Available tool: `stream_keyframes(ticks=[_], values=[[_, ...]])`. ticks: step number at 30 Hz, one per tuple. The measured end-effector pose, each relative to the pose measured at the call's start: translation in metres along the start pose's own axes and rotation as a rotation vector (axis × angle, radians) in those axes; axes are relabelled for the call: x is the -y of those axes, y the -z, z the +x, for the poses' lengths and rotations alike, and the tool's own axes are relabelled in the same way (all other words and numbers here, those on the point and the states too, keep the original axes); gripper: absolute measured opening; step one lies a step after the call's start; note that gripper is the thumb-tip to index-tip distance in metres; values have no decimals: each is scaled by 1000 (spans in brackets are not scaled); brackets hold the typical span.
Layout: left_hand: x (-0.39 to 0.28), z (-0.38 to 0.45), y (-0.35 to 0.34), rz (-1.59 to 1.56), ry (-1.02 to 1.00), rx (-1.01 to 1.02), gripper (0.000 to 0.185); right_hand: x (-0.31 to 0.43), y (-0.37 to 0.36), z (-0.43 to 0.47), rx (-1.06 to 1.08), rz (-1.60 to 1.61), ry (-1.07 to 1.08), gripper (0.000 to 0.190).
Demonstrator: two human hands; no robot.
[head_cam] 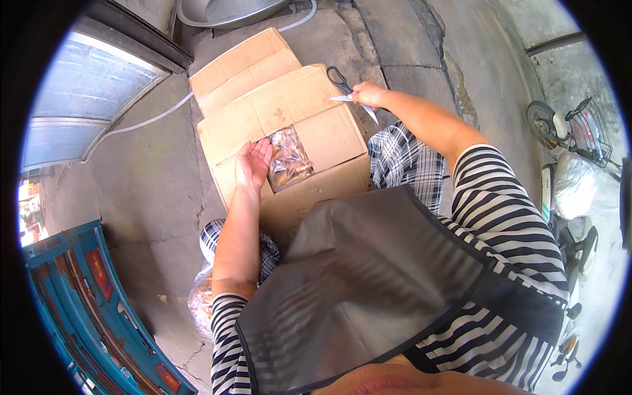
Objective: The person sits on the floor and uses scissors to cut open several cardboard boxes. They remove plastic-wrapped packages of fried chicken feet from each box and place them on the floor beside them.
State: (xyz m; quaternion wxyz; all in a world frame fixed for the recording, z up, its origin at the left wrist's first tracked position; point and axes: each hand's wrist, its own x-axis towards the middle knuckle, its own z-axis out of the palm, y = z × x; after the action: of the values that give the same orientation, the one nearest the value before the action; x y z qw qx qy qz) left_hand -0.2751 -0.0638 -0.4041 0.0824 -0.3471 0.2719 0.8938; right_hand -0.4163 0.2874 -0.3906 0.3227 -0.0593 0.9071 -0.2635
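Observation:
In front of me stands a cardboard box (296,111) with its top flaps partly folded over. Through a gap between the flaps shows a clear plastic bag (290,160) with brownish contents that I cannot make out. My left hand (253,165) lies palm up on the box, its fingertips at the left edge of that gap, holding nothing. My right hand (369,95) grips a pair of scissors (342,85) with black handles, above the box's far right corner. The scissor blades are spread apart.
A second cardboard box (242,69) sits just behind the first. Beyond it are a metal basin (229,12) and a pale hose (148,118). A blue metal vehicle body (94,306) stands at lower left, a filled plastic bag (200,301) by my left side, a basketed cycle (587,128) at right.

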Motion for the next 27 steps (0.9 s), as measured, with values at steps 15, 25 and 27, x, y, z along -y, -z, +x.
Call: stream_keyframes(ticks=[15,25,27], values=[[-9,-9,-15,-48,-76,96,19,-16,4,3,-49,64,-148,35],[-12,-18,-20,-17,-67,120,14,8,-8,13,-25,41,-102,34],[-13,-17,-20,-25,-65,112,14,15,-5,7,-8,-20,-137,32]])
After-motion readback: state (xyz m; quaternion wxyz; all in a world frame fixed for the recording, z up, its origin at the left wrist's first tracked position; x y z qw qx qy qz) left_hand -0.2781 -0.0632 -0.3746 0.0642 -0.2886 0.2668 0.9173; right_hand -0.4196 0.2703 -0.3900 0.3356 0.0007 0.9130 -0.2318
